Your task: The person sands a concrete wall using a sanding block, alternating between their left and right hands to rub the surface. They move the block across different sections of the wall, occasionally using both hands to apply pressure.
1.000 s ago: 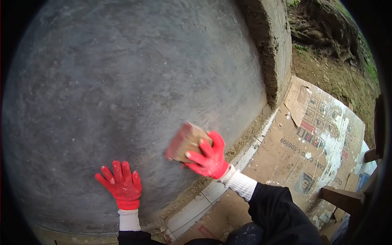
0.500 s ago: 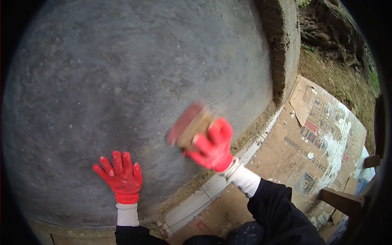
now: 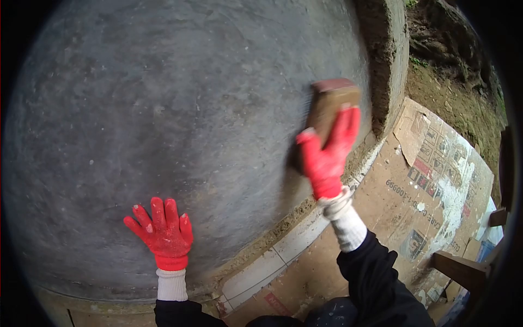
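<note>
Gripping a brown block [image 3: 328,106] flat against the grey plastered wall [image 3: 180,109], the right hand [image 3: 326,152] has its gloved fingers wrapped over the block's back, likely so its whole face bears on the plaster. Lower on the wall, the left hand [image 3: 162,233] lies open with fingers spread, apparently bracing the person. Cardboard [image 3: 430,180] covers the ground beside the wall's foot.

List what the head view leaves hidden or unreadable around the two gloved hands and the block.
- Block: the face against the grey wall is hidden; right hand covers its lower part.
- Left hand: palm hidden, pressed flat to the wall.
- Cardboard: print too small and smeared to read fully.
- Wall top: cut off by the lens edge.
</note>
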The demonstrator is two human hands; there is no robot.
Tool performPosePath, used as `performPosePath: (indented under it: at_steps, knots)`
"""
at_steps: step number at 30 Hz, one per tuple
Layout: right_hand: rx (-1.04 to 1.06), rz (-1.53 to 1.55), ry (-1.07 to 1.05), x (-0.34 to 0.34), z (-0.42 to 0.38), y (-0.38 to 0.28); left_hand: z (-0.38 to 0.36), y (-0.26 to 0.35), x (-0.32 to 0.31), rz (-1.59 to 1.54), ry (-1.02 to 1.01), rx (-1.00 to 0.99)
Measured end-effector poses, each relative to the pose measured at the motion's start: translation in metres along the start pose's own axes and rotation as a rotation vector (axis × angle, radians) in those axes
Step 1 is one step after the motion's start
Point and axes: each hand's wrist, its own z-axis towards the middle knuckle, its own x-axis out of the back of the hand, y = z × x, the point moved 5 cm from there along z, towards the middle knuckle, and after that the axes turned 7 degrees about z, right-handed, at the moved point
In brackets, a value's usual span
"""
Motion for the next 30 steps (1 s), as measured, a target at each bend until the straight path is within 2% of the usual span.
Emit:
performPosePath:
  at_steps: [2,4,6,7,8,9,11,13,15,16,17,18,19,20,21,23,24,25,26,27,29,30]
  knots:
    - [0.396,0.09,-0.157,0.001,-0.03,-0.038,0.003,0.001,0.001,0.001,0.012,-0.001]
    - [0.452,0.186,-0.243,0.0,-0.078,-0.011,0.006,0.001,0.003,-0.001,0.003,0.005]
    - [0.239,0.081,-0.219,0.012,-0.116,0.053,0.006,0.001,0.003,0.011,0.0,0.012]
    - [0.198,0.039,-0.14,0.015,-0.107,0.075,0.005,0.001,0.002,0.007,-0.015,0.02]
    - [-0.004,-0.03,-0.023,0.017,-0.089,0.095,0.004,0.0,0.0,0.0,-0.036,0.023]
    - [-0.296,-0.09,0.039,0.018,-0.057,0.107,0.004,0.0,0.0,0.008,-0.037,0.027]
    - [-0.359,0.026,0.156,0.017,-0.001,0.103,0.002,0.0,0.0,0.02,-0.105,0.03]
    - [-0.223,-0.021,0.134,0.01,0.034,0.072,0.003,0.0,0.0,0.031,-0.115,0.031]
    - [-0.023,0.025,0.079,0.0,0.045,-0.003,0.004,0.001,0.0,0.048,-0.128,0.027]
    - [0.165,0.079,0.015,-0.005,0.035,-0.036,0.006,0.001,0.001,0.024,-0.142,0.051]
    - [0.557,-0.027,-0.095,-0.006,0.018,-0.084,0.007,0.0,0.003,0.0,-0.152,0.078]
    - [0.389,0.114,-0.223,-0.011,-0.009,-0.091,0.006,-0.002,0.004,0.005,-0.162,0.088]
    - [0.534,0.104,-0.379,-0.018,-0.053,-0.095,0.003,-0.003,0.007,-0.086,-0.14,0.091]
    - [0.619,0.239,-0.391,-0.016,-0.085,-0.097,0.0,-0.005,0.009,-0.175,-0.113,0.097]
    - [0.721,0.239,-0.429,-0.013,-0.116,-0.084,-0.001,-0.006,0.009,-0.167,-0.114,0.113]
    - [0.643,0.164,-0.503,-0.004,-0.152,-0.036,-0.002,-0.009,0.008,-0.308,0.029,0.105]
    - [0.588,0.107,-0.476,-0.003,-0.159,-0.004,-0.007,-0.012,0.009,-0.29,0.029,0.113]
    - [0.701,0.047,-0.409,0.003,-0.135,-0.009,-0.012,-0.012,0.008,-0.321,0.034,0.096]
    - [0.496,0.041,-0.295,-0.001,-0.123,0.027,-0.016,-0.011,0.007,-0.357,0.04,0.077]
    - [0.291,0.052,-0.173,-0.002,-0.086,0.022,-0.022,-0.01,0.013,-0.35,0.046,0.086]
    - [0.018,-0.016,0.02,-0.008,-0.016,-0.007,-0.045,-0.01,0.037,-0.48,0.241,0.353]
    - [-0.001,-0.051,0.038,-0.012,0.006,-0.032,-0.049,-0.006,0.052,-0.423,0.165,0.325]
